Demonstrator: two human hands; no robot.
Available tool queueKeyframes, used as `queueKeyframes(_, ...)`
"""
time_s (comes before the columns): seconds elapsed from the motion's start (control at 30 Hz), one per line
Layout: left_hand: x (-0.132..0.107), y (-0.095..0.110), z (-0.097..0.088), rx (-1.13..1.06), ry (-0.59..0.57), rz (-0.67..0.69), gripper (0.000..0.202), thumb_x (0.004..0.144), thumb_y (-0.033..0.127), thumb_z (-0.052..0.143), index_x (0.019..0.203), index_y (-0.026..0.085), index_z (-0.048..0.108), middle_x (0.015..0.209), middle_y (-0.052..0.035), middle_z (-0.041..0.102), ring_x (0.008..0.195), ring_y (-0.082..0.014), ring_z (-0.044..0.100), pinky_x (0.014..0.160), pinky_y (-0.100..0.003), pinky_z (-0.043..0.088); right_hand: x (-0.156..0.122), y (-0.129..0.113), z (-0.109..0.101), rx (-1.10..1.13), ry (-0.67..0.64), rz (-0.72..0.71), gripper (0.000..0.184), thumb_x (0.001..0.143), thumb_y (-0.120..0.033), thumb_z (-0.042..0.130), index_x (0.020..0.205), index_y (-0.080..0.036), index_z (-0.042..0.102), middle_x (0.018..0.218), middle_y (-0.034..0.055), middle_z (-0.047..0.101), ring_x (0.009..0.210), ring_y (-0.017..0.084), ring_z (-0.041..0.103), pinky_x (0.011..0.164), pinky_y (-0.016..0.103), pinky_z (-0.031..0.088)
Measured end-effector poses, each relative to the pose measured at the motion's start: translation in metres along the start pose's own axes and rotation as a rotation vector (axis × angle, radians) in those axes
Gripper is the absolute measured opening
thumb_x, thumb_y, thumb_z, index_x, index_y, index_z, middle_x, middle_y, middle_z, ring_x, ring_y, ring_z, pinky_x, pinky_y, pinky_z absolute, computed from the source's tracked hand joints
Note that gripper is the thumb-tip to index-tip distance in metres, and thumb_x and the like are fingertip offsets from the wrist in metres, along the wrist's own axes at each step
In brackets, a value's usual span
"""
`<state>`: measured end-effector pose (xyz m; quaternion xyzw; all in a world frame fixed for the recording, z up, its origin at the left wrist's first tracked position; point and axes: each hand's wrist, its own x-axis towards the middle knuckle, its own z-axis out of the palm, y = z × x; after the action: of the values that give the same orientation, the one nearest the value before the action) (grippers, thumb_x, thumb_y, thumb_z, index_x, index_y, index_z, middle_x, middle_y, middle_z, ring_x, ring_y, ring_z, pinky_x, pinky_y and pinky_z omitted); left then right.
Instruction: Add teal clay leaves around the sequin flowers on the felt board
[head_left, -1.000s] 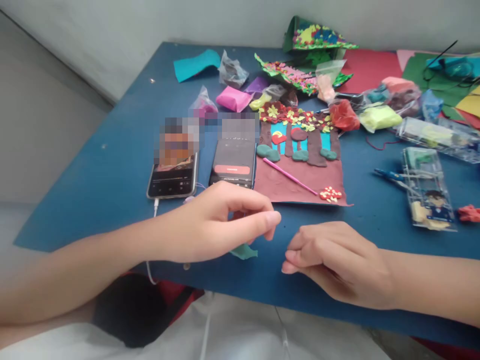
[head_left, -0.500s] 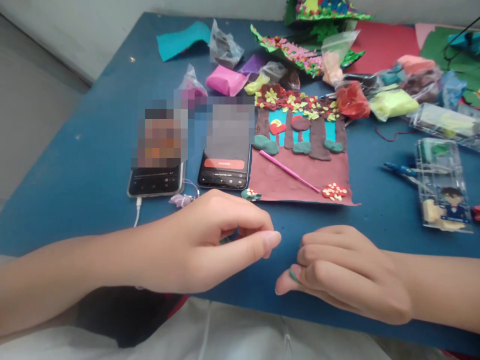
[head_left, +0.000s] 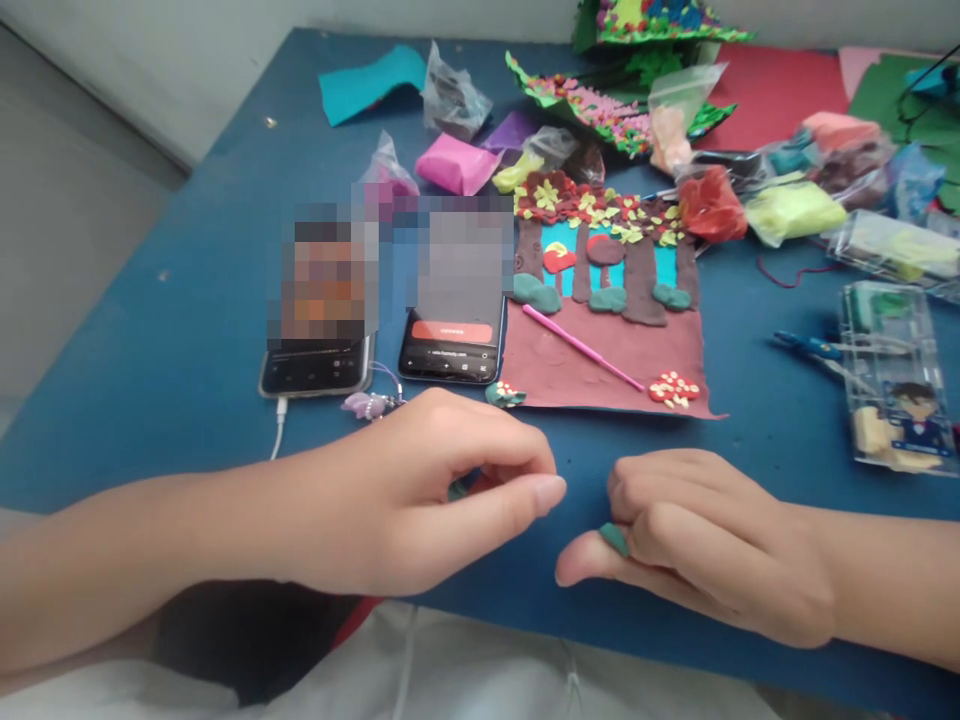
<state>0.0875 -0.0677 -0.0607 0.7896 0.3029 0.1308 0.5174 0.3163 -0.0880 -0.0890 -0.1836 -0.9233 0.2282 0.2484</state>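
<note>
Head view: right hand [head_left: 697, 540] grip pinched on green clay bit [head_left: 615, 538] above thumb; left hand [head_left: 420, 500] grip curled, contents unclear.

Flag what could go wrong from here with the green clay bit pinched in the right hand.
1. The green clay bit is pinched in the right hand close to the front edge of the table; a slip could drop it off the table.
2. It is small and looks soft; a tighter pinch might flatten it.
3. The cable of the phone passes behind the forearm of the left hand; shifting that arm might tug the phone.
</note>
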Motion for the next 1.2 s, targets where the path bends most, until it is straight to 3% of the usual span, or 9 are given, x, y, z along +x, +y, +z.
queueKeyframes(0.13,-0.001,-0.003,0.005,0.041,0.047,0.033,0.012,0.092,0.019,0.051,0.092,0.016,0.062,0.065,0.0057,0.057,0.055,-0.0053,0.048,0.053,-0.014,0.039,0.002,0.002,0.001,-0.011,0.044,0.005,0.044,0.097,-0.025,0.052,0.057,-0.022,0.035,0.054,-0.0052,0.030,0.052,0.011,0.028,0.047,0.028,0.023)
queueKeyframes(0.27,-0.002,-0.006,0.014,0.032,0.075,0.074,0.019,0.091,0.016,0.052,0.108,0.015,0.061,0.070,0.0045,0.059,0.060,-0.0061,0.052,0.059,-0.015,0.042,0.005,0.003,0.003,-0.018,0.057,0.006,0.044,0.097,-0.028,0.053,0.056,-0.021,0.036,0.052,-0.0053,0.033,0.051,0.010,0.030,0.046,0.026,0.025)
queueKeyframes(0.4,0.000,-0.010,0.024,-0.010,0.145,0.098,0.013,0.091,0.019,0.054,0.088,0.013,0.066,0.065,0.0040,0.054,0.058,-0.0059,0.049,0.057,-0.015,0.040,0.006,0.004,0.004,-0.021,0.077,0.029,0.042,0.096,-0.029,0.054,0.058,-0.020,0.041,0.051,-0.0052,0.036,0.050,0.009,0.033,0.045,0.025,0.026)
queueKeyframes(0.53,0.001,-0.012,0.028,-0.022,0.182,0.098,0.022,0.092,0.019,0.053,0.075,0.013,0.066,0.062,0.0026,0.055,0.056,-0.0063,0.049,0.056,-0.017,0.039,0.006,0.003,0.004,-0.006,0.066,0.043,0.034,0.095,-0.031,0.057,0.065,-0.017,0.049,0.053,-0.0033,0.043,0.050,0.009,0.038,0.046,0.024,0.029)
queueKeyframes(0.73,0.003,-0.001,0.018,-0.042,0.081,-0.028,0.013,0.088,0.018,0.057,0.086,0.013,0.069,0.069,0.0016,0.060,0.062,-0.0081,0.054,0.060,-0.017,0.043,0.005,0.001,0.006,0.033,0.132,0.056,0.023,0.089,-0.032,0.065,0.081,-0.014,0.054,0.061,-0.0010,0.053,0.055,0.010,0.047,0.051,0.023,0.036)
queueKeyframes(0.83,0.004,0.001,0.015,-0.072,0.045,-0.026,0.010,0.085,0.016,0.061,0.089,0.013,0.070,0.069,0.0020,0.059,0.063,-0.0074,0.054,0.059,-0.015,0.043,0.004,0.001,0.007,0.042,0.144,0.066,0.021,0.090,-0.032,0.064,0.085,-0.014,0.053,0.063,-0.0009,0.054,0.056,0.009,0.049,0.052,0.022,0.037)
queueKeyframes(1.07,0.005,-0.005,0.011,0.023,0.161,0.012,0.014,0.089,0.016,0.057,0.081,0.015,0.069,0.067,0.0041,0.061,0.057,-0.0060,0.048,0.062,-0.017,0.043,0.001,0.000,0.004,0.042,0.156,0.110,0.026,0.095,-0.041,0.055,0.086,-0.016,0.052,0.064,-0.0007,0.055,0.057,0.009,0.051,0.055,0.021,0.041)
queueKeyframes(1.2,0.005,-0.004,0.001,0.078,0.178,-0.010,0.018,0.090,0.018,0.055,0.076,0.016,0.066,0.063,0.0042,0.060,0.057,-0.0070,0.049,0.054,-0.018,0.039,0.003,0.003,0.001,0.108,0.088,0.086,0.013,0.096,-0.017,0.041,0.095,-0.014,0.054,0.071,0.0024,0.058,0.062,0.012,0.053,0.057,0.023,0.044)
